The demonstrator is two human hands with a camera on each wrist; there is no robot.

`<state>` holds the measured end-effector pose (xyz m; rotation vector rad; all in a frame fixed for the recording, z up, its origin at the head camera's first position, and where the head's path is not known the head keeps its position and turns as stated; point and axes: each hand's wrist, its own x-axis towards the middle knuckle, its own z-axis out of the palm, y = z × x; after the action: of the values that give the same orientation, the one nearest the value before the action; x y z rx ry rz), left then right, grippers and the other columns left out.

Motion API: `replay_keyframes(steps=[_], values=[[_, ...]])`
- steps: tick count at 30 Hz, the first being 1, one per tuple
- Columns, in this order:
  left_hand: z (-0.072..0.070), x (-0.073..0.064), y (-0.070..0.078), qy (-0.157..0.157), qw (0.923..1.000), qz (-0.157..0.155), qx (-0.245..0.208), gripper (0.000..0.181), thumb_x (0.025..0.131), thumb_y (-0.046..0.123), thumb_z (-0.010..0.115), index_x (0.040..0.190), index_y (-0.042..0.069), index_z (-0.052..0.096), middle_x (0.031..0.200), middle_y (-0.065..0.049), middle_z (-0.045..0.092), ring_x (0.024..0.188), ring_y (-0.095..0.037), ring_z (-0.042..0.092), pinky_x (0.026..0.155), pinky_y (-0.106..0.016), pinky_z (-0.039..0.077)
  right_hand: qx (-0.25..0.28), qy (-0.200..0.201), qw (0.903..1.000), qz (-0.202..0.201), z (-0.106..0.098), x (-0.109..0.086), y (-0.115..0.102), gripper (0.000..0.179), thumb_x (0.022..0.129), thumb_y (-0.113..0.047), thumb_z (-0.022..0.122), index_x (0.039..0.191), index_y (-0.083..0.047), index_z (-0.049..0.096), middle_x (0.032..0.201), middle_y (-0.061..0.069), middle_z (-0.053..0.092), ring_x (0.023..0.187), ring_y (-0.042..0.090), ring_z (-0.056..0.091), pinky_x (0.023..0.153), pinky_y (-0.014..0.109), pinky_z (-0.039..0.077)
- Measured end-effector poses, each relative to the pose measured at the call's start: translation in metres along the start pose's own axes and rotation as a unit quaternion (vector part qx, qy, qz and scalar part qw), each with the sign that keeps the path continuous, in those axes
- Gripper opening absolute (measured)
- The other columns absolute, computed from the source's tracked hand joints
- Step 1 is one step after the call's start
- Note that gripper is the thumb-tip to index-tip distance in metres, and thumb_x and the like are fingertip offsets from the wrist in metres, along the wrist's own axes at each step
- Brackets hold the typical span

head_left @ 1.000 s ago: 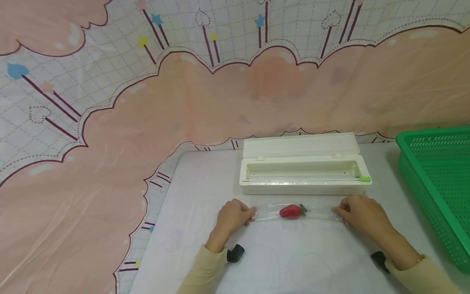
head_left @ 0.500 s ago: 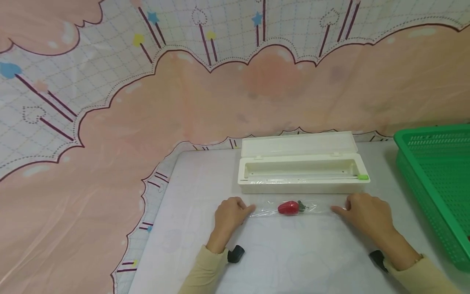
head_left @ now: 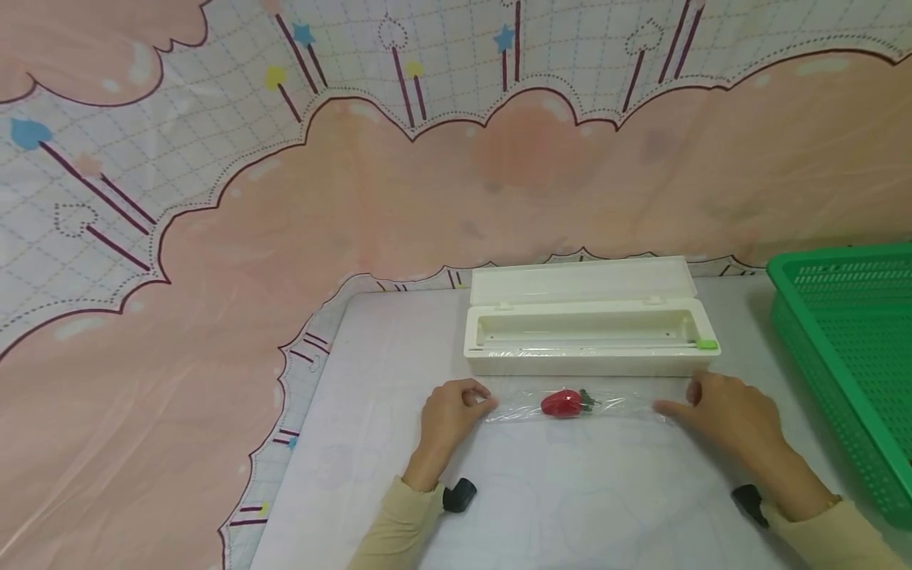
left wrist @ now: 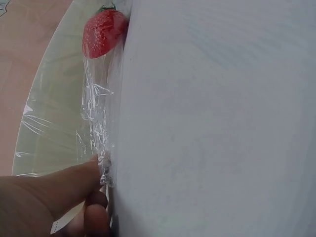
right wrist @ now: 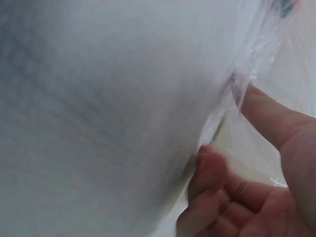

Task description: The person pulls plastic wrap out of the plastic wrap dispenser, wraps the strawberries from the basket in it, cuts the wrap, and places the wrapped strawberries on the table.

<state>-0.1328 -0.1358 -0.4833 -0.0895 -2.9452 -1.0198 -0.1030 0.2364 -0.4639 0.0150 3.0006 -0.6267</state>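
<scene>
A red strawberry (head_left: pixel 562 404) with green leaves lies wrapped in a strip of clear cling film (head_left: pixel 523 405) close over the table, in front of the white box. My left hand (head_left: pixel 449 416) pinches the strip's left end; the left wrist view shows the film (left wrist: pixel 96 113) gathered at the thumb, leading up to the strawberry (left wrist: pixel 103 32). At the other end is my right hand (head_left: pixel 737 416), its thumb touching the film. In the right wrist view, that thumb (right wrist: pixel 269 111) stands apart from the loosely bent fingers (right wrist: pixel 210 182), with crumpled film (right wrist: pixel 252 64) along its tip.
Behind the strip stands a long white cling film dispenser (head_left: pixel 591 366), lid raised, a green slide cutter (head_left: pixel 706 344) at its right end. A green perforated basket (head_left: pixel 819 380) stands at the right. Patterned cloth (head_left: pixel 427 198) covers the wall behind the white table (head_left: pixel 570 507).
My right thumb and fingers have spread apart, and the right hand has shifted slightly right. The left hand keeps its hold on the film, and the strawberry sits slightly farther from me.
</scene>
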Motion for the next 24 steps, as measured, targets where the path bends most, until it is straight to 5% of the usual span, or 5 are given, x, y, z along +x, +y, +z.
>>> replay_keyframes(steps=[9,16,24], values=[[-0.003,0.001,-0.005,-0.021,0.9995,0.000,-0.025,0.011,0.080,0.027,0.083,0.081,0.017,0.080,0.069,0.006,0.071,0.058,-0.002,0.055,0.052,-0.021,0.043,0.088,-0.006,0.9951,-0.044,0.001,0.005,0.005,0.022,0.080,-0.029,0.082,0.079,-0.008,0.075,0.077,0.002,0.071,0.074,0.018,0.062,0.060,0.036,0.048],[-0.010,0.002,-0.007,-0.065,0.9953,-0.022,-0.068,0.017,0.081,0.025,0.082,0.083,0.009,0.079,0.064,0.002,0.069,0.051,-0.005,0.052,0.048,-0.021,0.041,0.102,-0.031,0.9933,-0.045,0.002,0.007,0.011,0.022,0.082,-0.028,0.080,0.083,-0.007,0.077,0.080,0.003,0.072,0.075,0.017,0.061,0.063,0.036,0.048],[-0.010,0.003,-0.005,-0.067,0.9950,-0.027,-0.070,0.016,0.082,0.024,0.081,0.083,0.008,0.079,0.062,0.002,0.067,0.049,-0.006,0.052,0.047,-0.023,0.042,0.125,-0.058,0.9893,-0.047,0.003,0.009,0.016,0.022,0.085,-0.028,0.078,0.085,-0.006,0.077,0.080,0.002,0.071,0.073,0.013,0.054,0.061,0.029,0.044]])
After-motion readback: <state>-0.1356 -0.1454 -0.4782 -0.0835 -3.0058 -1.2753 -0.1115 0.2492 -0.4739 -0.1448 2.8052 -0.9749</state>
